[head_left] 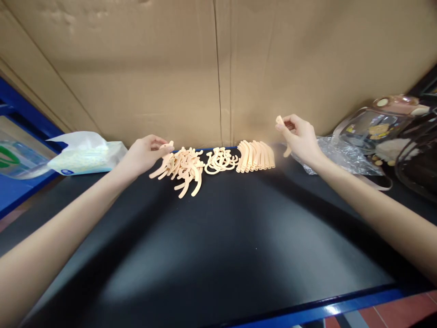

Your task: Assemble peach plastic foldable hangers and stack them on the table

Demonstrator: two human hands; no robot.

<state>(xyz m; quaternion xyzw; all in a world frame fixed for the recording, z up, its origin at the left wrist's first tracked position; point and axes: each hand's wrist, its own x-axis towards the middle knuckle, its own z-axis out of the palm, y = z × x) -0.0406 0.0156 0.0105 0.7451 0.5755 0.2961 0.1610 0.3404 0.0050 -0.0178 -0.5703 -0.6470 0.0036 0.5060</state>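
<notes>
My left hand (146,155) is closed at the left edge of a loose heap of peach-coloured curved flat pieces (186,166), its fingertips pinching one piece (168,145). Raised off the table on the right, my right hand (301,139) grips another curved piece (280,120) between thumb and fingers; the middle of that piece is hidden behind the hand. Between the hands lie a small pile of hook-shaped pieces (220,161) and a neat overlapping row of curved pieces (255,156). The row is nearest to my right hand.
A black table (218,237) with a blue edge carries everything. At left stands a tissue pack (92,157) with a tissue sticking out. Crumpled clear plastic (341,157) and a transparent bag (382,125) lie at right. A cardboard wall (153,77) closes off the back.
</notes>
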